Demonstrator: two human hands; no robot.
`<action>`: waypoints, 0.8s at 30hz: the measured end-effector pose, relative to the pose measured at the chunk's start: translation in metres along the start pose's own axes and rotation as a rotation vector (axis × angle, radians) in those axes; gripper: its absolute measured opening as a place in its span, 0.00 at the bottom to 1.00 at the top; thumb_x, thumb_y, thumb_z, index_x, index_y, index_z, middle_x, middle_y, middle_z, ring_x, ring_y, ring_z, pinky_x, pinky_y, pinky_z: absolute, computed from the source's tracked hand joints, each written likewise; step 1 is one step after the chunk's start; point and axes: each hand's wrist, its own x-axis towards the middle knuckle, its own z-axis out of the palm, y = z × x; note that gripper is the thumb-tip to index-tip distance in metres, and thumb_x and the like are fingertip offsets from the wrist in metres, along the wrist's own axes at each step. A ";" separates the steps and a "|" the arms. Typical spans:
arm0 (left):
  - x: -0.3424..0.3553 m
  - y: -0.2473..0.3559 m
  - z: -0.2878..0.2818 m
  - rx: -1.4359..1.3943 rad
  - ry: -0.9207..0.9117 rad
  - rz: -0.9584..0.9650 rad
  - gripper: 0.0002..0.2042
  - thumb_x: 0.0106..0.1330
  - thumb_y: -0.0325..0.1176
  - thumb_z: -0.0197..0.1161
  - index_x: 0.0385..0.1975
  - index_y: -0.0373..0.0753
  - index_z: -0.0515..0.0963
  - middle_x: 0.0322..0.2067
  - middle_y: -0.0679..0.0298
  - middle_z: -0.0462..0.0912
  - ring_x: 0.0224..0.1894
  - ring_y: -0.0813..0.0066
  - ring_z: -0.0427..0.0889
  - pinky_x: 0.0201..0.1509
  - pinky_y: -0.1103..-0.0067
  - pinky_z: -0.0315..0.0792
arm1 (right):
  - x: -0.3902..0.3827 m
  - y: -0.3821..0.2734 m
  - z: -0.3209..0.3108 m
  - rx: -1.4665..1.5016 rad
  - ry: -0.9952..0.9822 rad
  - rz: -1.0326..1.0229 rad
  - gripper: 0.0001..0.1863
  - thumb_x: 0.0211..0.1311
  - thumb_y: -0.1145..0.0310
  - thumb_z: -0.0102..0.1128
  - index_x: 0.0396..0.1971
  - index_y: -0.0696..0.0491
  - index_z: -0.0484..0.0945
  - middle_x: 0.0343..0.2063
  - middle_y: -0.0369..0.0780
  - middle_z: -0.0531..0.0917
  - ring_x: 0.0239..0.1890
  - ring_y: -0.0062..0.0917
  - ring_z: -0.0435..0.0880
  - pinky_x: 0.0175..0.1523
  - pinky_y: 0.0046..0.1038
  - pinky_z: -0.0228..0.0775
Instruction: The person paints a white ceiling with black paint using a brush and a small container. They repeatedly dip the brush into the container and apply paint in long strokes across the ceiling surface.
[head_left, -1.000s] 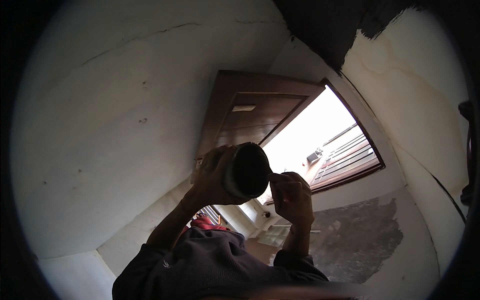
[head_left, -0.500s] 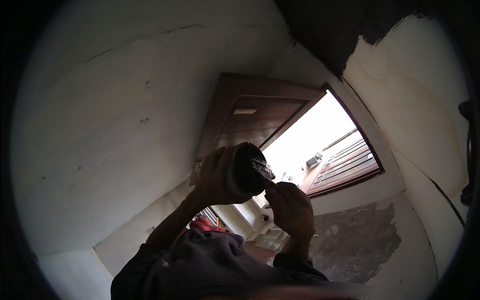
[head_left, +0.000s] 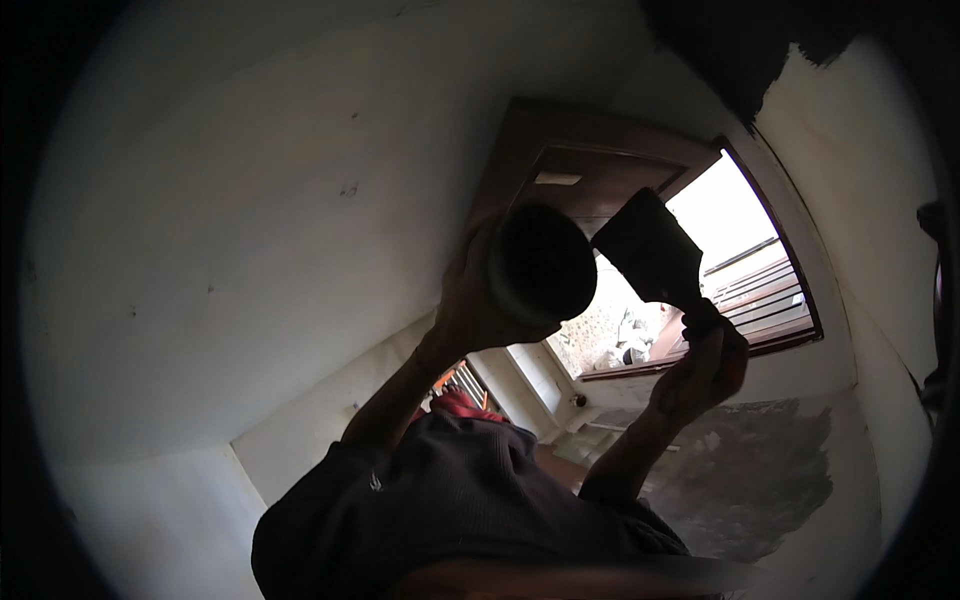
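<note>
Scraper point(head_left: 650, 245) and right hand point(head_left: 712, 368) have moved right, away from the tub point(head_left: 543, 265), since the earlier frame. Pale wall point(head_left: 250, 250) at left; brown door point(head_left: 590, 160), beyond the hands; bright opening point(head_left: 715, 215) at its right. Tub: left hand's point(head_left: 468, 310) fingers wrapped around its side. Scraper: just right of the tub, blade up, handle gripped by the right fingers.

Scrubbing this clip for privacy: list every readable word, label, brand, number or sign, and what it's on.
No readable text.
Dark top: small pale mark, too small to make out.
Pale strip on the door: no lettering discernible.
Round container in the left hand, flat-bladed tool in the right hand: too dark to tell.
</note>
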 end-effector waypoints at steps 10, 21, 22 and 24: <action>-0.008 -0.001 -0.022 0.078 0.017 -0.056 0.62 0.29 0.45 0.88 0.71 0.37 0.59 0.61 0.51 0.75 0.63 0.53 0.77 0.65 0.60 0.75 | 0.054 0.080 0.045 -0.168 0.219 0.138 0.15 0.77 0.72 0.56 0.57 0.59 0.80 0.44 0.44 0.88 0.48 0.26 0.86 0.53 0.28 0.77; -0.026 0.014 -0.039 0.074 0.117 -0.122 0.59 0.30 0.43 0.86 0.70 0.37 0.61 0.59 0.52 0.78 0.61 0.54 0.79 0.65 0.61 0.75 | 0.218 0.174 0.110 0.840 0.376 0.021 0.25 0.80 0.62 0.46 0.62 0.68 0.73 0.59 0.53 0.79 0.63 0.36 0.78 0.72 0.39 0.65; -0.027 0.015 -0.039 0.059 0.135 -0.124 0.59 0.30 0.43 0.86 0.70 0.37 0.61 0.59 0.52 0.78 0.61 0.55 0.79 0.66 0.60 0.75 | 0.229 0.183 0.116 0.794 0.417 0.073 0.26 0.79 0.62 0.47 0.61 0.72 0.72 0.61 0.53 0.78 0.65 0.37 0.76 0.75 0.40 0.63; -0.028 0.017 -0.041 0.077 0.143 -0.142 0.59 0.30 0.43 0.86 0.70 0.37 0.61 0.59 0.52 0.78 0.61 0.55 0.79 0.66 0.61 0.74 | 0.251 0.205 0.127 0.967 0.420 0.041 0.26 0.80 0.61 0.47 0.62 0.70 0.71 0.59 0.52 0.79 0.66 0.38 0.76 0.75 0.40 0.63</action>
